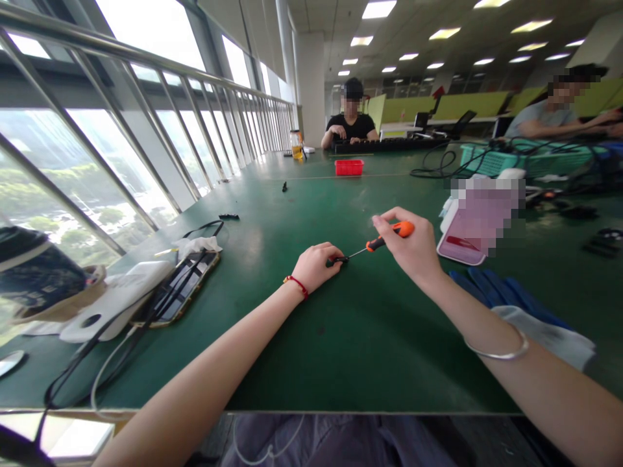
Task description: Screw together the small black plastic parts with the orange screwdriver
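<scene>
In the middle of the green table [311,350], my left hand [318,264] pinches a small black part [339,260] against the surface; its exact kind is too small to make out. My right hand [411,243] grips a screwdriver [376,244] by its orange and black handle. The metal shaft slants down to the left, and its tip meets the black part or lies right beside it. Part of the black part is hidden by the left fingers.
Left lie a phone [187,288], cables and a white device [117,301]. Blue gloves [501,288] and a pink-cased phone [462,250] lie right. Farther off are a red basket [349,168], a teal basket [535,162] and two seated people. A railing [195,78] borders the left.
</scene>
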`<state>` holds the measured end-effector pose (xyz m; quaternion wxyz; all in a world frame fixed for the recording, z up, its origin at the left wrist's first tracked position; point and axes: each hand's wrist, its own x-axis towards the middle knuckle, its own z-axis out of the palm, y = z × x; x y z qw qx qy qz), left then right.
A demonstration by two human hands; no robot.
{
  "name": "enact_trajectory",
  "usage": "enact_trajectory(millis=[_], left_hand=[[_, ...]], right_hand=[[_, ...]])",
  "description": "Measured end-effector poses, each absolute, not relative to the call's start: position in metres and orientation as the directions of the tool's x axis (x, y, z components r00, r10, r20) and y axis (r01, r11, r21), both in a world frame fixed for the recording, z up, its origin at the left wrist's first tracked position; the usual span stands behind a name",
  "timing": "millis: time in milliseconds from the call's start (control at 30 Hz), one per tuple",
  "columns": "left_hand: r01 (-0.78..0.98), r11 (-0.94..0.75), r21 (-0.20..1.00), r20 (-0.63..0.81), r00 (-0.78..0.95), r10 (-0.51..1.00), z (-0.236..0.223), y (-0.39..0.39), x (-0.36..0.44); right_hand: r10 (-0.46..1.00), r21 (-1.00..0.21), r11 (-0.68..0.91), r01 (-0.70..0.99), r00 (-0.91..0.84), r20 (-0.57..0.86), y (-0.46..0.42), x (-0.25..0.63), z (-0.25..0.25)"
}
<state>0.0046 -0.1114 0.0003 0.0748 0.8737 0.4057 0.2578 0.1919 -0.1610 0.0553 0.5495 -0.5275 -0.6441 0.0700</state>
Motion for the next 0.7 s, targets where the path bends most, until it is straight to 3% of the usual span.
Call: enact_trajectory(millis=[200,400,600,700], left_hand=[[0.676,-0.653,0.342,0.378,0.537,0.754,-0.0002,-0.1107,0.0048],[0.676,-0.657,0.334,0.388,0.537,0.749,-0.0004,-0.1111,0.0039],[0.681,-0.651,0.335,0.387,0.531,0.754,0.0006,-0.1125,0.0041],[0.68,-0.651,0.336,0.384,0.533,0.754,0.001,-0.1127,0.0044]], right_hand=[[0.706,-0.628,0.564,0.536,0.083,0.704,-0.1605,0.1925,0.055],[0.747,-0.659,0.449,0.603,0.151,0.647,-0.1595,0.1923,0.0542],[0.714,-0.629,0.569,0.529,0.061,0.697,-0.16,0.1934,0.0536],[0.76,-0.672,0.49,0.555,0.105,0.641,-0.1605,0.1929,0.0541]])
